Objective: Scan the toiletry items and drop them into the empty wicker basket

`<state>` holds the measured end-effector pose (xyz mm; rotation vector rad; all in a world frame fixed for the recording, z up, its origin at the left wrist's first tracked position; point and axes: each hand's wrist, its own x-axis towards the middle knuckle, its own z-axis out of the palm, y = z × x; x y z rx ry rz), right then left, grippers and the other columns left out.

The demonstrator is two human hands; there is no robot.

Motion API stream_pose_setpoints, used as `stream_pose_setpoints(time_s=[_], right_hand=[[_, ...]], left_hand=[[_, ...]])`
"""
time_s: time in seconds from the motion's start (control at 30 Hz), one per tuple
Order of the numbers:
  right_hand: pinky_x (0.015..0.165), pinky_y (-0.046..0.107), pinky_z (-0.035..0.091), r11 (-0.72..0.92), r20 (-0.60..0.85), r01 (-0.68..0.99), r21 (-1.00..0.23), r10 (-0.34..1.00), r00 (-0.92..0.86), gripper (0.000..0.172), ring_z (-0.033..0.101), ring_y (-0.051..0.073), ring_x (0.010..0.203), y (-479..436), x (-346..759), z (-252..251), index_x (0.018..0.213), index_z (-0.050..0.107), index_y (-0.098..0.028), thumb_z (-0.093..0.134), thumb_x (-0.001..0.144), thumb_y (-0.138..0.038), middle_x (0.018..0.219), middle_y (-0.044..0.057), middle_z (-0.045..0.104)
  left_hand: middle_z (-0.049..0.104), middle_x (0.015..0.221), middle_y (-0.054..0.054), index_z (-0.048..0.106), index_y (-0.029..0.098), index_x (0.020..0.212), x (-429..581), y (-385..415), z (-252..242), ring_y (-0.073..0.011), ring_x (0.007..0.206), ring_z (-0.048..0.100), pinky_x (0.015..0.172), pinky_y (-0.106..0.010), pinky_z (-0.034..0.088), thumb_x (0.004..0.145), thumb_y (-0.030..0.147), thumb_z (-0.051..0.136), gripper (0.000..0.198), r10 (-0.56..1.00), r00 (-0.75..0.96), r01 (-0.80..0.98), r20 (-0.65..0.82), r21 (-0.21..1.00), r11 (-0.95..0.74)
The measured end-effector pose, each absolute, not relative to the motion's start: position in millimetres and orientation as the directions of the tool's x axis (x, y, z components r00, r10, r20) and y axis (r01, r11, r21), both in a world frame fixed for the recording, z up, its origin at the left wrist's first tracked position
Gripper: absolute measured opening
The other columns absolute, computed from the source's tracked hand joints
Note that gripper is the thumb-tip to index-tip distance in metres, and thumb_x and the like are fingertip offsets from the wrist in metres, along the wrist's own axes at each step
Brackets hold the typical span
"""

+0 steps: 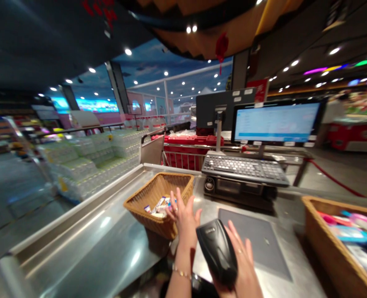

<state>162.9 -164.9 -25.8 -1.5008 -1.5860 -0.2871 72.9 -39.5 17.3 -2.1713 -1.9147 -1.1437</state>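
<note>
My left hand [185, 217] is raised with its fingers spread, right beside the near edge of a wicker basket [146, 194] that holds several small wrapped packets [158, 205]. It holds nothing. My right hand [244, 263] is wrapped round the lower part of a black handheld barcode scanner [217, 250], its fingers stretched along the scanner's right side. Both hands hover over the steel checkout counter [109, 248].
A keyboard [244, 167] on a till unit and a lit monitor [275, 123] stand behind a grey flat scan pad [254, 240]. A second wicker basket [335, 248] with colourful items sits at the right. Stacked bottled water packs [87, 161] and red shopping trolleys [183, 155] lie beyond.
</note>
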Motion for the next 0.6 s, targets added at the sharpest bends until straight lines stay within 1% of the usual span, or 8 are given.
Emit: stream_pose_setpoints(time_s=[0.13, 0.37, 0.6], right_hand=[[0.104, 0.071, 0.029, 0.225, 0.726, 0.886, -0.407, 0.668, 0.164, 0.07, 0.033, 0.039, 0.142, -167, 168, -25, 0.148, 0.024, -0.019, 0.044, 0.081, -0.024, 0.142, 0.018, 0.051], [0.104, 0.072, 0.027, 0.2, 0.709, 0.869, -0.453, 0.672, 0.215, 0.058, 0.033, 0.039, 0.142, -173, 174, -23, 0.142, 0.028, -0.018, 0.04, 0.085, -0.025, 0.141, 0.02, 0.051], [0.106, 0.07, 0.027, 0.193, 0.71, 0.864, -0.466, 0.664, 0.235, 0.057, 0.032, 0.037, 0.143, -178, 182, -20, 0.14, 0.031, -0.018, 0.041, 0.085, -0.026, 0.142, 0.018, 0.051]], left_hand=[[0.031, 0.157, -0.013, 0.068, 0.031, 0.115, 80, -43, 19, -0.0385, 0.147, 0.017, 0.11, -0.07, 0.019, 0.073, 0.025, 0.074, 0.044, 0.856, -0.005, 0.858, 0.517, 0.443, -0.262], [0.028, 0.158, -0.013, 0.068, 0.031, 0.117, 90, -50, 24, -0.0382, 0.147, 0.016, 0.11, -0.07, 0.019, 0.074, 0.025, 0.072, 0.043, 0.853, 0.037, 0.844, 0.52, 0.441, -0.305], [0.032, 0.156, -0.014, 0.068, 0.032, 0.116, 103, -51, 25, -0.0385, 0.147, 0.017, 0.108, -0.072, 0.018, 0.073, 0.027, 0.074, 0.043, 0.845, 0.062, 0.844, 0.531, 0.425, -0.328]])
